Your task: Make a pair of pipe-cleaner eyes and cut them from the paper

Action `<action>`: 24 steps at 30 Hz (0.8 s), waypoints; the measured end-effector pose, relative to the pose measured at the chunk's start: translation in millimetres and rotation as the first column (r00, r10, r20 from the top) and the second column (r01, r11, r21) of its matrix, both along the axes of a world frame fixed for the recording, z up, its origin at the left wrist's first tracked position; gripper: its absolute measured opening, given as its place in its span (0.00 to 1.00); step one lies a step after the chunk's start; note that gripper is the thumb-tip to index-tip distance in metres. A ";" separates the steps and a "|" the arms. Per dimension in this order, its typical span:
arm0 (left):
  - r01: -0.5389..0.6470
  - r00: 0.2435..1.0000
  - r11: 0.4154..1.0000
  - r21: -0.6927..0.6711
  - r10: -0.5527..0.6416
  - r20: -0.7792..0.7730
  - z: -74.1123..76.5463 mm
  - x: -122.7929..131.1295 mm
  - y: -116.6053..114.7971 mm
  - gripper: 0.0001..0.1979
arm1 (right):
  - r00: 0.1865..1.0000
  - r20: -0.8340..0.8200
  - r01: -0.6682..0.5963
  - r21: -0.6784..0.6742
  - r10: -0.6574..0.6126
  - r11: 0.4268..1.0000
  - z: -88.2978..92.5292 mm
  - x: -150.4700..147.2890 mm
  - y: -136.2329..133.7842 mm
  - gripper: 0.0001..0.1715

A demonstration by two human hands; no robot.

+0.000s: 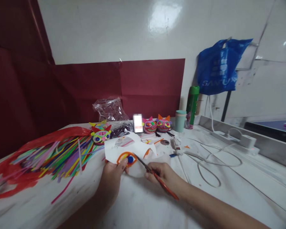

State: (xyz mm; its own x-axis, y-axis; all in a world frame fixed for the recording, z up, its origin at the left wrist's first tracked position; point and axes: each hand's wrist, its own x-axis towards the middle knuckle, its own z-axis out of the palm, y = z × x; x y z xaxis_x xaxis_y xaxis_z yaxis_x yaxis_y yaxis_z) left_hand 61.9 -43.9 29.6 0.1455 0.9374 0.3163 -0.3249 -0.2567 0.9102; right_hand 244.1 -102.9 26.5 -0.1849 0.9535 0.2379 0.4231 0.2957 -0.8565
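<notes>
A sheet of white paper point(112, 149) with irregular cut edges is pinched in my left hand point(113, 175), thumb on top. On it sits an eye shape point(130, 159) with an orange outline, a blue middle and a bit of yellow; the thumb partly covers it. My right hand point(163, 175) is closed around scissors point(162, 183) with orange-red handles. Their dark blades reach up and left to the paper at the right end of the eye. I cannot make out how far apart the blades are.
Colourful pipe cleaners point(64, 156) lie on red plastic point(52, 136) at left. Several decorated cat-like heads point(101, 137) stand behind the paper. Farther right are a pale green cup point(180, 121), a green spray can point(193, 106), a looped cable point(212, 183) and a power strip point(228, 140).
</notes>
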 end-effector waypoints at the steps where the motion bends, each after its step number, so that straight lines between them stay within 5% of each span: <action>1: -0.006 1.000 1.000 0.007 0.007 -0.016 0.3 0.2 -0.9 0.09 | 1.000 0.000 -0.004 -0.001 0.004 1.000 0.1 -0.4 -0.6 0.20; 10: -0.145 0.981 0.989 -0.018 0.141 -0.134 5.2 5.6 -10.0 0.10 | 1.000 0.018 0.004 0.005 -0.004 1.000 6.7 -0.9 -2.5 0.20; 24: -0.087 0.986 0.996 0.024 0.090 -0.144 -3.0 -0.4 0.1 0.10 | 0.997 0.067 0.028 -0.005 -0.028 1.000 9.0 0.3 -2.6 0.21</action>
